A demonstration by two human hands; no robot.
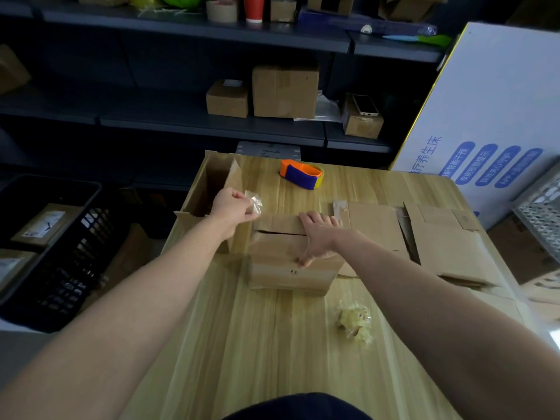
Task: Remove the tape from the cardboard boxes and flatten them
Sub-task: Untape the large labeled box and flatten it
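The left hand (231,207) is closed, pinching a scrap of clear tape (254,202) just above the box (288,269). The right hand (318,234) lies spread wide on the box's top, thumb toward the near edge, pressing it to the bench (242,344). Flattened boxes (439,237) lie right of that hand, with a tape wad (355,322) nearer the person.
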